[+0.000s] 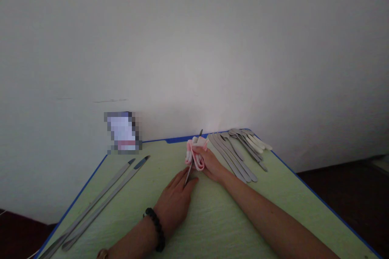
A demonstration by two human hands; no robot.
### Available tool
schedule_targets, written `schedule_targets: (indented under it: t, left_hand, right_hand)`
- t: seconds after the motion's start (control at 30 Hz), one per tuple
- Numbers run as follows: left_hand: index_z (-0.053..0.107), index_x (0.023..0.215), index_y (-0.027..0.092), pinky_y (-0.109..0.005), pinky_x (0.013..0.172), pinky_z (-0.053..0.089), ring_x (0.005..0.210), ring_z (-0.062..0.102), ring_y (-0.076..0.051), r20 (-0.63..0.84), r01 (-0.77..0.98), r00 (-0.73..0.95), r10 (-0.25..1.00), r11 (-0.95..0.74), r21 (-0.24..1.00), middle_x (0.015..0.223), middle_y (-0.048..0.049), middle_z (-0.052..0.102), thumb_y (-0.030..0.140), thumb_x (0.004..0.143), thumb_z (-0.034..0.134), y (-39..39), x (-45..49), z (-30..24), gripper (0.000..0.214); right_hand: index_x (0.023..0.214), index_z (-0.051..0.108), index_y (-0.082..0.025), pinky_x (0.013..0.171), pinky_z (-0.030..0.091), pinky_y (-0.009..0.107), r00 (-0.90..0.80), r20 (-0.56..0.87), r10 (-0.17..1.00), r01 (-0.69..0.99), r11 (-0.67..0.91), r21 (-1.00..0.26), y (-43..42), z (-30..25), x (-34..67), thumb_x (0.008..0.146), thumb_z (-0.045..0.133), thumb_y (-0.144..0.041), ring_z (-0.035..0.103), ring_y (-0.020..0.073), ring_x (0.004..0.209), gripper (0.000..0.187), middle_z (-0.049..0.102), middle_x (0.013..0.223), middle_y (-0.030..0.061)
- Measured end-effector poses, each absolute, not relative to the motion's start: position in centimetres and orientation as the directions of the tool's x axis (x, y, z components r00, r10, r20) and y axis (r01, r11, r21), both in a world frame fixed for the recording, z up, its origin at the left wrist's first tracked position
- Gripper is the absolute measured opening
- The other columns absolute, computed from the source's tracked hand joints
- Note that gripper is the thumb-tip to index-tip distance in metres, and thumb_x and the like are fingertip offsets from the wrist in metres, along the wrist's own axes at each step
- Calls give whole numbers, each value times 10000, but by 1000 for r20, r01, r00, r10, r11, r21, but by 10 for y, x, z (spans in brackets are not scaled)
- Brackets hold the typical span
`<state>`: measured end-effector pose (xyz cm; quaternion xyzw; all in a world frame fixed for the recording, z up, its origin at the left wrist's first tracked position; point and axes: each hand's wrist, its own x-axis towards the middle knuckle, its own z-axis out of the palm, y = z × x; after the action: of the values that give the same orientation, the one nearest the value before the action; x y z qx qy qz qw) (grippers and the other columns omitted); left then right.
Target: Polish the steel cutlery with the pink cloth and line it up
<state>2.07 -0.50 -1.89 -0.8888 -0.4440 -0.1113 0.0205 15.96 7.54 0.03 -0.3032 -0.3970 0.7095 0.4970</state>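
Observation:
My right hand (205, 160) is closed round a folded pink and white cloth (194, 156) above the far middle of the table. A table knife (189, 173) passes through the folds, its tip sticking out beyond the cloth. My left hand (176, 196), with a dark bead bracelet on the wrist, grips the near end of this knife between thumb and fingers. Its fingertips are partly hidden close to the cloth. Two more table knives (111, 196) lie side by side along the left of the table.
Several knives (237, 164) lie right of the cloth, with a fork (232, 145) among them. Beyond are spoons (247, 145) and white-handled cutlery (255, 143). A blurred-out phone-like device (123, 131) leans on the wall. The light green table (219, 218) has a blue edge.

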Motion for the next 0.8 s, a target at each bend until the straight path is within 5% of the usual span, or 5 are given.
schedule_targets:
  t: [0.2,0.53,0.8]
  left_hand:
    - [559,1187,92,-471,1005,448,1260,479,-285,276,835,540,795,-548,-54,1364,-205,500,-37,776,368,-11,25,-20,471]
    - [550,1211,146,-479,1071,386,1300,418,-263,249,757,587,770,-631,168,1368,-146,502,-25,724,423,-7,17,-12,532]
    - [502,1266,181,-506,1062,381,1350,350,-255,188,766,578,794,-607,209,1441,-128,422,-85,693,371,-8,17,-27,645]
  right_hand:
    - [761,585,-180,554,484,272,-340,-101,935,-449,-256,-856,74,2,162,630,582,-237,570,135,522,142,626,604,-21]
    - [693,567,-169,521,463,262,-305,-128,944,-453,-262,-852,73,2,160,623,540,-259,559,139,495,116,603,549,-8]
    - [716,562,-164,447,415,217,-255,-208,944,-607,-324,-726,85,-5,162,697,574,-301,517,108,458,139,572,534,-15]
